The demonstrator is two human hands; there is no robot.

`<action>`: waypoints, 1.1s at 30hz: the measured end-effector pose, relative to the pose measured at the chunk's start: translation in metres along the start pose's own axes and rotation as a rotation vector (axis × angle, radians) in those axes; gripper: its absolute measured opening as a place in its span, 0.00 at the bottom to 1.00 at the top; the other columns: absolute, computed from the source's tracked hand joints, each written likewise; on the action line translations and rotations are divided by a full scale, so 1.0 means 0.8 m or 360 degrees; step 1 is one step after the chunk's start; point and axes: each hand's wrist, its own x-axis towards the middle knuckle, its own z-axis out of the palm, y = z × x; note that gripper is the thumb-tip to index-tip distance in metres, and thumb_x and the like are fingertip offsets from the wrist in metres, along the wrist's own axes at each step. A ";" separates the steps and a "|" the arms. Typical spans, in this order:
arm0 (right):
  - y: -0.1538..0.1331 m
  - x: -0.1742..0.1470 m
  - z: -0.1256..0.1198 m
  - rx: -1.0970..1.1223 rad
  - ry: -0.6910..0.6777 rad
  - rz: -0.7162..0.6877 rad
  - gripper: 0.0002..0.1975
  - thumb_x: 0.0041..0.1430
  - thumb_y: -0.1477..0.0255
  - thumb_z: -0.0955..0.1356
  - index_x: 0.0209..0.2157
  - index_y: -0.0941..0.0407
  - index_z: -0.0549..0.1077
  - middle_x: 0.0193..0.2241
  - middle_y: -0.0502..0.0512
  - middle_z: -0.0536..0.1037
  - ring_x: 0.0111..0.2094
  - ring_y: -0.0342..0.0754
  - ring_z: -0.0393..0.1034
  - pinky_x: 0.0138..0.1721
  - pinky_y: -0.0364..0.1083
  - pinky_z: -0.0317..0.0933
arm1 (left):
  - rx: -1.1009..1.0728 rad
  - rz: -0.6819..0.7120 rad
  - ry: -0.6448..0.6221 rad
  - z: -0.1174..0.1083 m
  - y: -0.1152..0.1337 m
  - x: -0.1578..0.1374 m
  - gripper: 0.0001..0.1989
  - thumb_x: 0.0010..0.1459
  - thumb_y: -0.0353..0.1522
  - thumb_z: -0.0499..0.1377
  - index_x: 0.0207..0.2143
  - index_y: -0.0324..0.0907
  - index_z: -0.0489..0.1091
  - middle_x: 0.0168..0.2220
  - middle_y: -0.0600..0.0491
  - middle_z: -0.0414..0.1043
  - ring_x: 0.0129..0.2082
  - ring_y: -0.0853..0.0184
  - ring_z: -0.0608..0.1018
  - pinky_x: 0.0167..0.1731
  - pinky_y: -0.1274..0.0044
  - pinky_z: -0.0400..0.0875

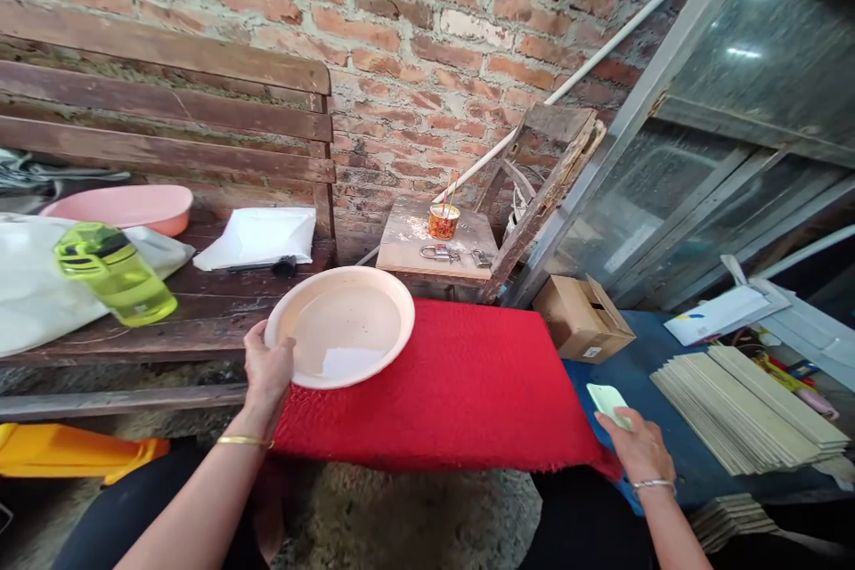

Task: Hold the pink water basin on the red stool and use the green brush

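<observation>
My left hand (268,367) grips the left rim of a round, pale peach plastic basin (347,274), thumb over the edge. The basin rests on the left end of a red cloth (481,392) and seems to hold shallow water with a bright reflection and a few dark specks. At the far right, my right hand (639,445) is closed on a pale green, round-cornered slab (606,397), perhaps a bar of soap; its kind is not certain. That hand is over the blue surface (581,374), just beyond the cloth's right edge.
A wooden bench (220,307) at left bears a green bottle (124,274), a pink basin (143,207) and a white tray (259,236). Behind the cloth, a small stand (401,240) holds a patterned cup (443,221) and padlocks (435,253). A cardboard box (578,321) and stacked strips (728,405) are at right.
</observation>
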 end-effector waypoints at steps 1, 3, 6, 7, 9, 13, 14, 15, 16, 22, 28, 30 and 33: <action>0.007 -0.003 -0.004 0.0014 0.0019 0.0003 0.31 0.54 0.45 0.62 0.46 0.54 0.77 0.35 0.64 0.72 0.39 0.62 0.73 0.47 0.60 0.66 | 0.0007 -0.0023 -0.0012 -0.001 0.005 -0.002 0.30 0.46 0.30 0.63 0.55 0.43 0.66 0.41 0.54 0.68 0.39 0.64 0.72 0.53 0.62 0.69; 0.007 -0.014 0.000 0.0085 0.0050 -0.0036 0.32 0.53 0.43 0.62 0.45 0.53 0.77 0.35 0.63 0.73 0.41 0.62 0.73 0.48 0.59 0.66 | 0.0015 -0.0072 -0.0018 -0.002 0.014 -0.005 0.30 0.46 0.30 0.63 0.55 0.43 0.67 0.41 0.53 0.68 0.39 0.63 0.72 0.54 0.62 0.69; -0.019 -0.038 0.021 0.0242 0.0064 -0.0156 0.35 0.47 0.41 0.63 0.44 0.53 0.77 0.37 0.60 0.73 0.42 0.61 0.72 0.48 0.58 0.67 | 0.0026 -0.0086 -0.0019 -0.005 0.025 -0.009 0.29 0.46 0.29 0.63 0.53 0.42 0.68 0.41 0.53 0.67 0.40 0.63 0.72 0.54 0.62 0.69; -0.029 -0.045 0.028 0.0281 0.0051 -0.0204 0.35 0.46 0.40 0.63 0.43 0.52 0.77 0.37 0.59 0.73 0.41 0.60 0.73 0.48 0.57 0.67 | 0.0029 -0.0085 -0.0026 -0.005 0.027 -0.009 0.29 0.46 0.29 0.62 0.53 0.42 0.68 0.41 0.53 0.67 0.40 0.62 0.72 0.54 0.62 0.69; -0.044 -0.056 0.037 0.0268 0.0002 -0.0280 0.34 0.46 0.40 0.62 0.43 0.51 0.77 0.39 0.58 0.73 0.41 0.59 0.73 0.49 0.56 0.66 | 0.0028 -0.0081 -0.0039 -0.006 0.029 -0.010 0.29 0.46 0.28 0.62 0.54 0.42 0.68 0.41 0.53 0.67 0.39 0.62 0.72 0.53 0.62 0.69; -0.027 -0.055 0.025 0.0037 -0.0050 -0.0229 0.36 0.48 0.40 0.59 0.47 0.49 0.76 0.40 0.60 0.74 0.44 0.63 0.73 0.50 0.61 0.65 | 0.0033 -0.0103 -0.0035 -0.006 0.034 -0.013 0.29 0.47 0.28 0.62 0.54 0.41 0.67 0.40 0.53 0.67 0.40 0.62 0.72 0.54 0.62 0.69; -0.015 -0.053 0.019 -0.0012 -0.0042 -0.0167 0.37 0.48 0.39 0.58 0.47 0.50 0.76 0.41 0.62 0.74 0.44 0.65 0.73 0.49 0.62 0.64 | 0.0034 -0.0116 -0.0034 -0.007 0.036 -0.014 0.29 0.47 0.28 0.62 0.54 0.41 0.67 0.40 0.53 0.67 0.40 0.62 0.72 0.54 0.62 0.68; -0.002 -0.050 0.012 -0.0043 -0.0025 -0.0103 0.38 0.48 0.38 0.58 0.47 0.50 0.76 0.41 0.63 0.74 0.44 0.66 0.73 0.49 0.63 0.64 | 0.0036 -0.0127 -0.0037 -0.007 0.037 -0.015 0.29 0.47 0.28 0.62 0.55 0.42 0.67 0.40 0.53 0.67 0.40 0.62 0.72 0.54 0.61 0.68; 0.010 -0.049 0.007 -0.0050 -0.0006 -0.0039 0.38 0.47 0.38 0.58 0.47 0.49 0.76 0.41 0.64 0.74 0.42 0.67 0.73 0.48 0.64 0.64 | 0.0038 -0.0133 -0.0042 -0.008 0.038 -0.016 0.29 0.47 0.28 0.62 0.55 0.42 0.67 0.40 0.53 0.67 0.40 0.61 0.73 0.54 0.61 0.68; 0.008 -0.081 0.008 0.0333 0.0009 -0.0002 0.34 0.43 0.38 0.65 0.40 0.50 0.77 0.39 0.62 0.75 0.41 0.66 0.73 0.47 0.62 0.66 | 0.0032 -0.0103 -0.0053 -0.007 0.031 -0.016 0.30 0.48 0.29 0.62 0.56 0.42 0.66 0.42 0.52 0.67 0.41 0.61 0.72 0.55 0.62 0.67; -0.050 -0.113 0.028 0.0286 -0.0060 -0.0458 0.29 0.46 0.43 0.65 0.40 0.50 0.77 0.43 0.59 0.76 0.46 0.61 0.72 0.53 0.59 0.63 | -0.0038 -0.0075 -0.0053 -0.002 0.016 -0.008 0.31 0.47 0.29 0.62 0.56 0.42 0.66 0.41 0.53 0.67 0.40 0.63 0.73 0.53 0.63 0.69; -0.035 -0.107 0.019 0.0206 -0.0032 -0.0351 0.31 0.44 0.42 0.65 0.41 0.49 0.76 0.44 0.59 0.76 0.46 0.62 0.72 0.54 0.60 0.62 | -0.0061 -0.0066 -0.0045 -0.002 0.017 -0.009 0.30 0.46 0.29 0.62 0.55 0.43 0.66 0.41 0.54 0.67 0.41 0.63 0.73 0.54 0.63 0.69; 0.010 -0.096 -0.007 0.0151 0.0030 -0.0007 0.35 0.42 0.39 0.65 0.43 0.49 0.75 0.41 0.62 0.76 0.44 0.66 0.73 0.49 0.64 0.65 | -0.0099 -0.0076 -0.0035 -0.002 0.025 -0.016 0.30 0.46 0.27 0.62 0.54 0.43 0.67 0.41 0.54 0.68 0.43 0.62 0.74 0.55 0.63 0.68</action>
